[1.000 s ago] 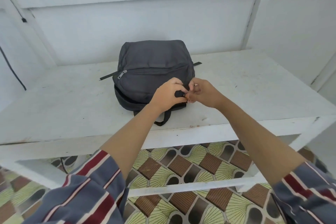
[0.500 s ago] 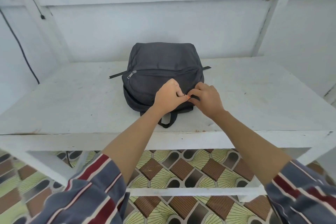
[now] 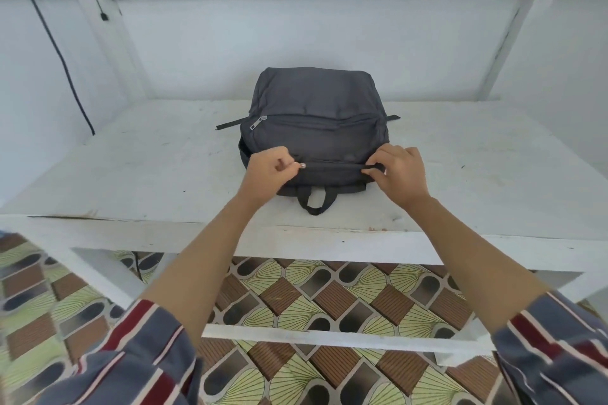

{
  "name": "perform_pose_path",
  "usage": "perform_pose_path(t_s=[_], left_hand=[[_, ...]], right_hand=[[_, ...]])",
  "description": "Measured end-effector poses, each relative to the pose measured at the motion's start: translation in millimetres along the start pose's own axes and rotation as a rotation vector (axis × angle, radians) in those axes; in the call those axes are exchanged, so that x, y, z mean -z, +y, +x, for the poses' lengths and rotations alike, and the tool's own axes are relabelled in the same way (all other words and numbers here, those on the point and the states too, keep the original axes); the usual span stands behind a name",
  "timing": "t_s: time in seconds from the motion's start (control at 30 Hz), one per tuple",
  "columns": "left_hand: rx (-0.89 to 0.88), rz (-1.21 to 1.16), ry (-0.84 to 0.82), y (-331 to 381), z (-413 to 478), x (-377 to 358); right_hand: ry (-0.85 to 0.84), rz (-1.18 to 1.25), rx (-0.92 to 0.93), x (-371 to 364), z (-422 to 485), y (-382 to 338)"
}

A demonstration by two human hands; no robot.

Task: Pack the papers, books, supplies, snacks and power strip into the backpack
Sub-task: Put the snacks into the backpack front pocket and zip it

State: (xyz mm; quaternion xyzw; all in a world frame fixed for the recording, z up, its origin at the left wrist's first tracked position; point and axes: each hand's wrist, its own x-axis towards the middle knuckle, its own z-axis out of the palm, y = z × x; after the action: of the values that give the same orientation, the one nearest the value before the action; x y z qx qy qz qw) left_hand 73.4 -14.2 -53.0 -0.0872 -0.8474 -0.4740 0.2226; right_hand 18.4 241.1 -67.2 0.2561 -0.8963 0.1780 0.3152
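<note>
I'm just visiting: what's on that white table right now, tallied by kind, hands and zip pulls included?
Grey backpack: 1
Silver zip pulls: 2 (front-pocket zip pull; main zip pull)
Hands: 2 (left hand at the main zip pull; right hand pinching the bag's edge)
Loose papers, books, snacks: 0 in view
Total: 5

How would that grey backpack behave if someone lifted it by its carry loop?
Probably floppy: the backpack bunches where the right hand pinches it. It bulges, so likely hefty rather than empty. Lying flat on the table, it shouldn't roll.
</note>
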Motion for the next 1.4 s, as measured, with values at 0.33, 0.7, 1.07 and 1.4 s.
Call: perform_pose_path(t_s=[0.33,0.7,1.07,1.4], left_hand=[[0.09,-0.204,-0.116,-6.1,5.7,23.7],[0.208,-0.14,-0.01,-68.3,21.4,99.1],[0.164,-0.05,0.115,-88.0,34.0,93.5],[0.251,0.097,0.271,-100.6,76.3,70.6]], right_hand=[[-0.041,0.025,0.344,-23.9,29.6,-80.8],[0.134,-0.047,0.301,-44.7,15.0,-92.4],[0.04,-0.137,0.404,-67.2,48.1,-128.6],[0.03,-0.048,0.431,-59.1,40.0,-126.8]])
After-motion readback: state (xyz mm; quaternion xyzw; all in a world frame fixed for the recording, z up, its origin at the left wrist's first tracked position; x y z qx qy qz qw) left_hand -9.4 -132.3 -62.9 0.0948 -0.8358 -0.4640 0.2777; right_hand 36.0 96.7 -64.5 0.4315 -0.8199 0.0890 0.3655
